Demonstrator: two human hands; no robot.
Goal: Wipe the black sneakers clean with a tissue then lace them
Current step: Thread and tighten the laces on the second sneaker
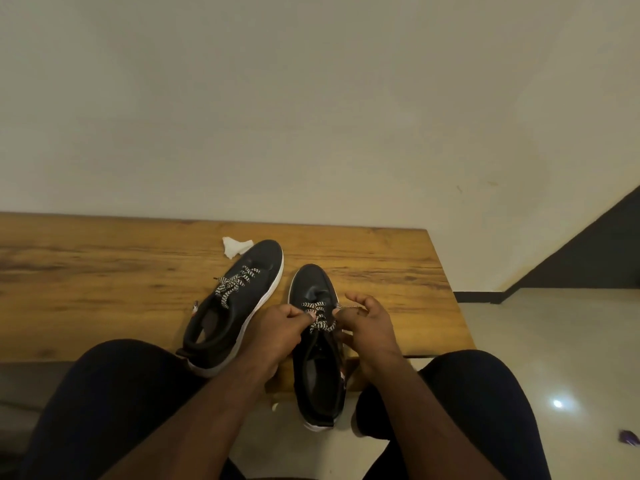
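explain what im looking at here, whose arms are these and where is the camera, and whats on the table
There is no machine: a person wears a camera on the head, looking down at their own arms and knees. On the wooden table lie two black sneakers and a crumpled tissue. The left sneaker already carries a black-and-white lace. The right sneaker hangs partly over the table's near edge. The left hand and right hand each pinch its lace, so lacing seems under way.

Wooden table (104,271), two black sneakers (242,306) side by side, crumpled tissue (234,246)
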